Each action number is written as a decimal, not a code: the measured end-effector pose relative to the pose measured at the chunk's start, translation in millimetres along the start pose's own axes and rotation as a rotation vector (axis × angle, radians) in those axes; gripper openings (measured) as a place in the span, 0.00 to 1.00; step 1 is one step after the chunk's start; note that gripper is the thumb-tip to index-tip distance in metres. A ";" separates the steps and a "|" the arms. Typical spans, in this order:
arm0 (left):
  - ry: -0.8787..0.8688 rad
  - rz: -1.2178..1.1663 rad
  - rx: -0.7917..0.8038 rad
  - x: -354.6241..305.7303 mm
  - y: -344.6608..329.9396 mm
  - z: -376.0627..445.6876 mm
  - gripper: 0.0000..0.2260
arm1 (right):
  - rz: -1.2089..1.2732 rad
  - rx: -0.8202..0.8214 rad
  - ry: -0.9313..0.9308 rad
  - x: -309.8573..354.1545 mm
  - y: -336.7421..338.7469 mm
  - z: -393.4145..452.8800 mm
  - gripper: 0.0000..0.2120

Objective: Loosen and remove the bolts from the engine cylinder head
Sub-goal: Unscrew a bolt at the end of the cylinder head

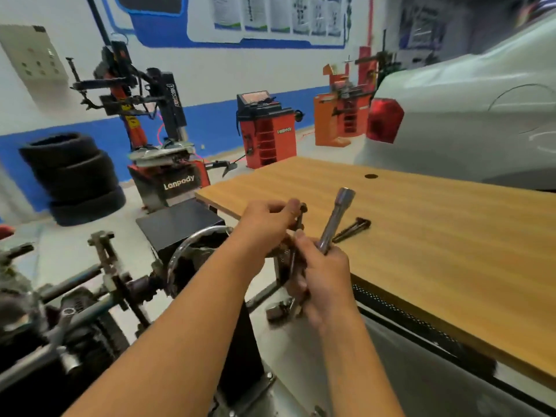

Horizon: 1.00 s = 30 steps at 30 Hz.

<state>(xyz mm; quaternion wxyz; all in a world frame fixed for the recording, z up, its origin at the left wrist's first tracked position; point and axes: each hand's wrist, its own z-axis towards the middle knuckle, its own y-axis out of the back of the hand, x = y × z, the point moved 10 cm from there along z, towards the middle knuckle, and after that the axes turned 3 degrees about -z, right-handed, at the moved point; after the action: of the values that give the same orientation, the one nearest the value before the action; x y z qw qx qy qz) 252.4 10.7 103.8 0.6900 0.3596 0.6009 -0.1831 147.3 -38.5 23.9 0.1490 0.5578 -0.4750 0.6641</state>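
Both forearms come up from the bottom of the frame and meet near the middle, just off the near-left corner of the wooden bench [421, 224]. Left hand [267, 219] has its fingers curled around a dark bolt [301, 216], pinching it up near the head, with the shank running down toward the other hand. Right hand [323, 272] is wrapped around a long chrome socket wrench [335, 219], fingers clenched on the lower part so the socket end sticks up and tilts right over the bench edge. It looks like more dark metal is tucked in that same fist, but it's too blurry to say what exactly. A couple of loose bolts [353, 227] lie on the bench just right of the wrench, touching each other. Engine [75, 320] sits on its stand in the lower left of the frame, pretty smeared out, so I can't make out the cylinder head itself. Further back, a stack of tires [72, 176] is at the left, a red and black tire changer [162, 164] beside it, a red wheel balancer [266, 127] at centre, and the rear of a white car [466, 115] at the upper right.
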 end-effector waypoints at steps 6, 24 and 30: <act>0.206 0.032 0.056 34.7 -45.1 -0.5 0.17 | -0.061 -0.510 -0.072 9.7 124.5 66.3 0.05; -0.038 0.722 0.047 58.0 -152.6 103.1 0.52 | 0.272 -0.565 -0.046 13.7 174.4 88.0 0.03; -0.144 0.667 -0.239 63.7 -143.7 111.6 0.21 | 0.311 -0.528 -0.035 12.4 173.8 88.7 0.03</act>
<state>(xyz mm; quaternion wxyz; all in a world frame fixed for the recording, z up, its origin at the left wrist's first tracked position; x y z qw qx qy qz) 245.3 -154.7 5.1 0.7895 0.4389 0.4175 0.0987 69.9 -201.0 -52.4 0.1770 0.4318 -0.7133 0.5229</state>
